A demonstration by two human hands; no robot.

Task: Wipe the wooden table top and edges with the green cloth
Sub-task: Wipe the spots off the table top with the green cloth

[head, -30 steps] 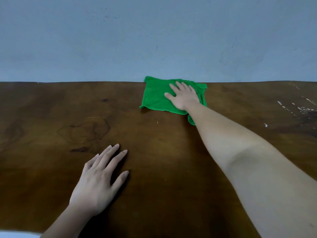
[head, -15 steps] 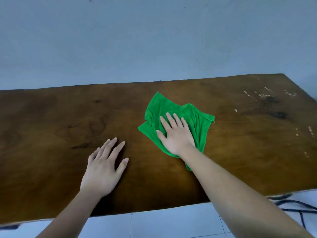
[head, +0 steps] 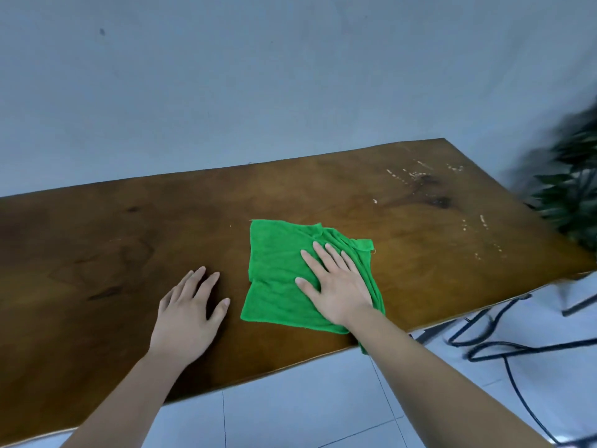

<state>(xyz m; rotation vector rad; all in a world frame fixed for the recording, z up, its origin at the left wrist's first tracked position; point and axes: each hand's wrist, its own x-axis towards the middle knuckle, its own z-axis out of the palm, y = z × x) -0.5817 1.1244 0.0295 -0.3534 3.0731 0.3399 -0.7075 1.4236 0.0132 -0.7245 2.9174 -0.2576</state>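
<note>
The green cloth [head: 277,276] lies spread on the dark wooden table top [head: 113,240], near the table's front edge, with one corner hanging over that edge. My right hand [head: 336,286] presses flat on the cloth's right half, fingers spread and pointing away from me. My left hand [head: 189,312] rests palm down on the bare wood just left of the cloth, fingers apart, holding nothing. White specks and a dark stain [head: 436,195] mark the table's far right part.
A pale blue wall [head: 258,85] runs along the table's back edge. A blurred leafy plant [head: 571,189] stands past the table's right end. Black cables [head: 504,347] lie on the white tiled floor [head: 290,415] below the front edge.
My right hand has dragged the cloth from the table's back edge toward me, down to the front edge. My left hand stayed flat on the wood. The view has swung to the right.
</note>
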